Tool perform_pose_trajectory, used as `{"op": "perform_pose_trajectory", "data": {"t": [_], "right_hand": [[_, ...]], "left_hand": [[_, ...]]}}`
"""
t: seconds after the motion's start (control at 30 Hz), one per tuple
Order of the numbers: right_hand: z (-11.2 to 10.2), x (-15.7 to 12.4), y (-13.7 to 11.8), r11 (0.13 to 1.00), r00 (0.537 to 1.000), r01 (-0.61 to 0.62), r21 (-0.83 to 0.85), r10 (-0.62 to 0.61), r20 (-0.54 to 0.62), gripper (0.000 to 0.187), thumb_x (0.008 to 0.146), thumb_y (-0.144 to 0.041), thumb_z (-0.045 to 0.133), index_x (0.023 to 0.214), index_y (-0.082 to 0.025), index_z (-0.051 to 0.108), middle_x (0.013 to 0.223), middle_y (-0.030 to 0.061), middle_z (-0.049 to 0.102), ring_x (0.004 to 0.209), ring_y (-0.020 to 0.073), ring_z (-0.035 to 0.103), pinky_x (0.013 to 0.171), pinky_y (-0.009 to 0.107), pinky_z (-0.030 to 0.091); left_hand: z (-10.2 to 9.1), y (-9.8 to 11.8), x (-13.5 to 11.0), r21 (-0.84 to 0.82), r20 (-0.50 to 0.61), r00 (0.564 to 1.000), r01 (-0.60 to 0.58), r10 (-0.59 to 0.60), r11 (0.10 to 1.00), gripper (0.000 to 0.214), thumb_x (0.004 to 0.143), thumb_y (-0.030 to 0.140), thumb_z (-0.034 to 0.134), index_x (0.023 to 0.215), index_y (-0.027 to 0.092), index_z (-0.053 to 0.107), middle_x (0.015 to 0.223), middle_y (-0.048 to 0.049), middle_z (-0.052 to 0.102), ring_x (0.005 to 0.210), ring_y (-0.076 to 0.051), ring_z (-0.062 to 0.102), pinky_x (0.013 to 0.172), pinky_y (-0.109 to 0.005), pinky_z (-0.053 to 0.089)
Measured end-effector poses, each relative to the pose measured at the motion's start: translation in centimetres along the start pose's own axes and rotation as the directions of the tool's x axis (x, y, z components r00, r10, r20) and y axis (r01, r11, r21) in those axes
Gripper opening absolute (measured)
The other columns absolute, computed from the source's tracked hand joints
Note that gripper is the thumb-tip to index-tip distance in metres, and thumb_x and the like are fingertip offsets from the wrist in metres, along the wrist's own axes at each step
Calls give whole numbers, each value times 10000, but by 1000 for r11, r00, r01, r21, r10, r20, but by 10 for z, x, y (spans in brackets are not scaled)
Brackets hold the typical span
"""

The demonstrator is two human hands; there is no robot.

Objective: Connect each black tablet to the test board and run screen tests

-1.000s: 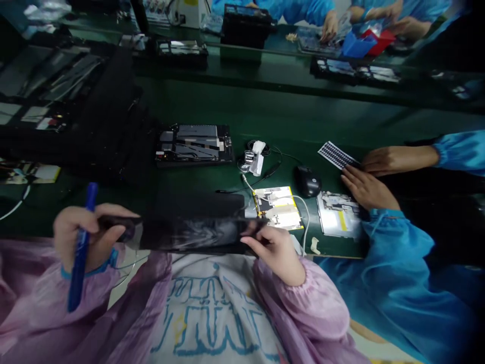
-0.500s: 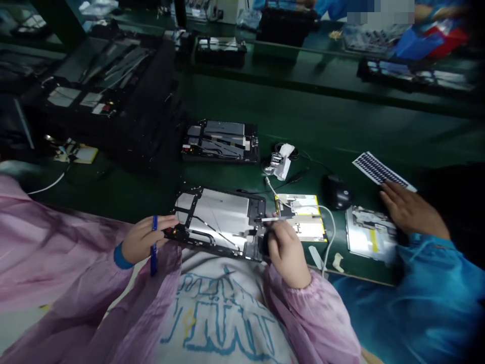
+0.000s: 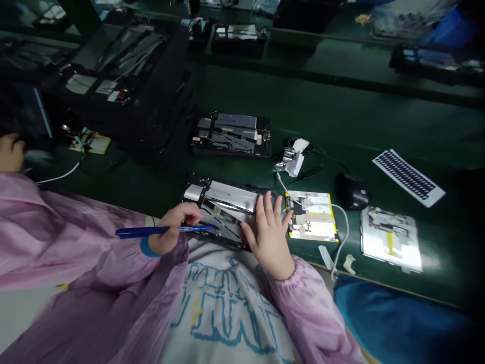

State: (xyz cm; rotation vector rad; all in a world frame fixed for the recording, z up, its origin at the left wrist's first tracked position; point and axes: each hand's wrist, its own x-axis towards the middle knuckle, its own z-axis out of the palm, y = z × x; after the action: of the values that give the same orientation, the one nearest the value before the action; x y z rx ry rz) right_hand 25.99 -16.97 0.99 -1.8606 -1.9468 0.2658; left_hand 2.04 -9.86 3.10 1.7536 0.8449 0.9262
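While I look on remotely through the head camera, a dark green bench [image 3: 333, 126] fills most of my view, with a tall stack of black devices [image 3: 159, 101] on its left side. Directly in front of the wearer, at the near edge, is the opened device [image 3: 223, 215], its silver and grey inner parts facing up. A second opened device [image 3: 231, 134] sits beyond it, well apart from both hands. I see the right hand [image 3: 271, 242] laid over the right end of the near device, its fingers spread and straight, clenching nothing. The left hand [image 3: 170, 220] is at the opposite end, fingers curled around a blue pen, its front end reaching over the device's lower left part; I cannot tell whether that end touches. Just right of the near device I find a yellow-edged panel [image 3: 312, 215], and farther right a silver panel [image 3: 390, 237]. Beyond the silver panel, a white sheet of dark marks [image 3: 409, 177] lies at a slant. Between these two panels, a little farther back, sits a black mouse [image 3: 352, 192]. At the far left I notice part of a co-worker's hand [image 3: 10, 154]. That blue pen [image 3: 151, 231] lies nearly level in my view. A pale cable [image 3: 346, 221] crosses the yellow-edged panel and bends toward the near edge, beside a small cream scrap [image 3: 349, 264].
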Motion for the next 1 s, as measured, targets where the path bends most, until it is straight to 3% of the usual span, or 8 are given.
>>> {"op": "perform_pose_trajectory", "data": {"t": [0.07,0.17,0.3,0.4,0.57,0.8,0.9,1.0], "right_hand": [[-9,-4,-9,983,988,152,106,-151,-16,505,939,-402,405,1394,-181,416,1523,177,339,1468,397,112,1091,726,137],[-21,-9,-14,929,951,307,207,-294,-90,238,937,-347,426,1007,-246,629,1295,93,572,1413,336,286,1148,657,116],[-36,14,25,920,943,276,278,-204,-262,238,945,-316,399,829,-239,593,1039,76,649,1203,281,514,1103,578,310],[-37,61,78,964,929,173,204,-91,-358,243,929,-348,439,782,-215,579,1155,115,627,1173,285,538,1026,516,411],[-10,126,130,999,976,22,47,-11,-216,255,929,-304,396,872,-161,598,1414,179,484,1316,310,442,1099,532,332],[-11,124,114,994,983,-37,-102,17,-185,212,927,-283,429,904,-154,596,1428,190,471,1355,366,384,1090,678,203],[-24,98,92,997,970,64,45,-52,-237,209,930,-323,464,869,-176,601,1299,178,569,1265,318,484,1050,568,353],[-30,61,65,911,961,273,309,-249,-117,174,916,-333,534,854,-193,617,946,105,681,931,224,634,827,380,511]], "left_hand": [[27,10,10,-201,110,994,19,3,979,527,877,651,380,824,172,593,703,-74,578,614,-179,551,560,-322,447],[53,22,25,-303,280,960,73,16,950,361,895,509,498,819,167,585,715,-52,580,609,-145,557,562,-283,455],[60,24,38,-427,185,980,142,-67,893,307,915,411,497,759,154,558,690,-22,577,492,-81,508,438,-205,389],[63,20,41,-349,246,961,209,-126,914,236,892,343,527,775,143,574,696,-25,602,536,-86,554,463,-187,408],[82,15,43,-9,392,900,210,-190,978,95,758,181,595,679,141,560,671,-18,609,603,-107,564,560,-211,427],[88,15,48,149,485,859,104,-164,983,80,720,129,562,642,142,552,638,-1,596,583,-92,526,561,-203,389],[86,11,45,80,480,871,78,-107,994,98,724,124,570,634,146,536,625,-3,590,572,-92,533,551,-204,399],[82,7,41,-189,308,950,124,-61,974,130,795,187,579,698,159,497,694,-20,620,575,-94,572,528,-201,436]]}}
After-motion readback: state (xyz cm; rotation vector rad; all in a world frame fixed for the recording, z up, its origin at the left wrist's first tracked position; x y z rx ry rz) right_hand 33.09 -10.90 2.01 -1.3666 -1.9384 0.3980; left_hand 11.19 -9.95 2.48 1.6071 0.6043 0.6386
